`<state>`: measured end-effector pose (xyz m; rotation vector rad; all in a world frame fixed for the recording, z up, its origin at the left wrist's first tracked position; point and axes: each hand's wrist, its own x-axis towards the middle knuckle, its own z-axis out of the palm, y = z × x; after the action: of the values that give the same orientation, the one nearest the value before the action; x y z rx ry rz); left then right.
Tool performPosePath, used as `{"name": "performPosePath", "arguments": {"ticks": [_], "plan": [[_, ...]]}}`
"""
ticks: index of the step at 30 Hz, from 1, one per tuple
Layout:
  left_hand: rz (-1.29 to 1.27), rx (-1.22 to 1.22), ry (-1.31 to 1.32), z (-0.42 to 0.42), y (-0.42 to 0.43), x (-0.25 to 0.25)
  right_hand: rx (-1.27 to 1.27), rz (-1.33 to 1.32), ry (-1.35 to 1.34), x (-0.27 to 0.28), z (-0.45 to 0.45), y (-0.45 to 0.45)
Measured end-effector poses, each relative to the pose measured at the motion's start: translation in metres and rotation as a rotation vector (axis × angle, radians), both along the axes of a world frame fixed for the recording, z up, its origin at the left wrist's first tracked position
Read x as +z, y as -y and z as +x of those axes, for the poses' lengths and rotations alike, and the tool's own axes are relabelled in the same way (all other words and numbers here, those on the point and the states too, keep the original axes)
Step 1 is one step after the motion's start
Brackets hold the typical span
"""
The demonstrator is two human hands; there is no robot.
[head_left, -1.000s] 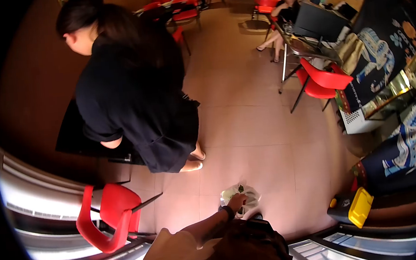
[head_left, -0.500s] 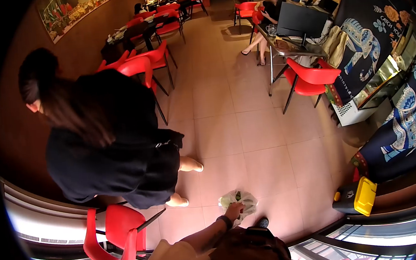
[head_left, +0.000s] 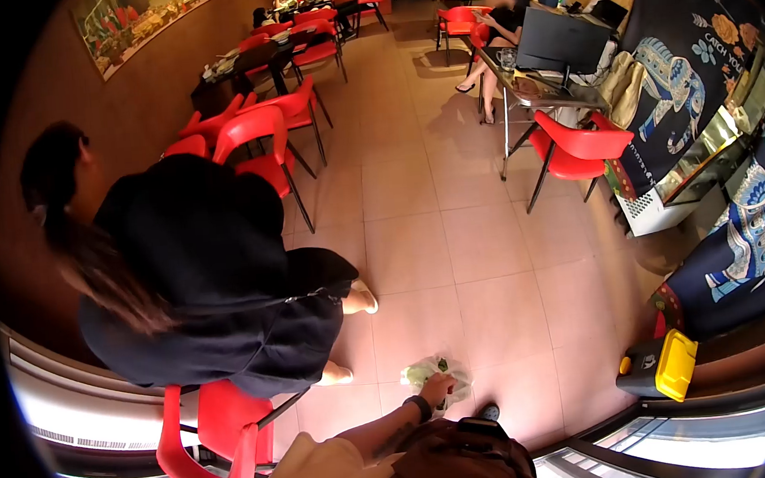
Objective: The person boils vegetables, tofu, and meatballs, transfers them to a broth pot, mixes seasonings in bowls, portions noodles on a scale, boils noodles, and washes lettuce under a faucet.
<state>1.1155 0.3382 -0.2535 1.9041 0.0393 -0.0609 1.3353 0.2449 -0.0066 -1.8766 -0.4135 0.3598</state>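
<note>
My left hand point(head_left: 438, 385), with a dark band on the wrist, is closed around the top of a thin translucent plastic bag point(head_left: 453, 393). Something pale green shows inside the bag, too blurred to name. It hangs low over the tiled floor, near my dark shoe point(head_left: 489, 412). My right hand does not appear. A brown bag or garment point(head_left: 454, 467) is close against my body at the bottom.
At left a person in black point(head_left: 214, 261) bends over a red chair point(head_left: 227, 431). More red chairs point(head_left: 252, 128) and tables line the left wall. On the right are a desk with a monitor point(head_left: 562, 41), a red chair point(head_left: 577, 147) and a yellow-lidded bin point(head_left: 676, 366).
The person in black has lowered and shifted toward the near red chair, head turning. The bag in my left hand has changed shape slightly. The seated person at the desk has moved their arms.
</note>
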Motion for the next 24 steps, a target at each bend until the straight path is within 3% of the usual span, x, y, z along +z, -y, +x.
{"name": "performPosePath", "arguments": {"ticks": [5,8,14,18,24], "plan": [[0.145,-0.061,0.186,0.006,-0.003,-0.013,0.012,0.006,0.003,-0.001,0.003,-0.003],[-0.027,-0.033,-0.160,0.017,-0.003,0.020,0.009,0.011,0.010,0.000,0.006,-0.001],[0.117,-0.143,0.089,0.037,0.004,-0.006,-0.011,0.009,0.007,-0.014,-0.008,0.042],[0.204,-0.248,0.170,0.057,0.005,-0.016,-0.083,-0.092,-0.063,-0.063,-0.042,0.119],[-0.094,-0.100,-0.028,0.098,0.020,0.012,-0.252,-0.359,-0.357,-0.174,-0.137,0.272]]}}
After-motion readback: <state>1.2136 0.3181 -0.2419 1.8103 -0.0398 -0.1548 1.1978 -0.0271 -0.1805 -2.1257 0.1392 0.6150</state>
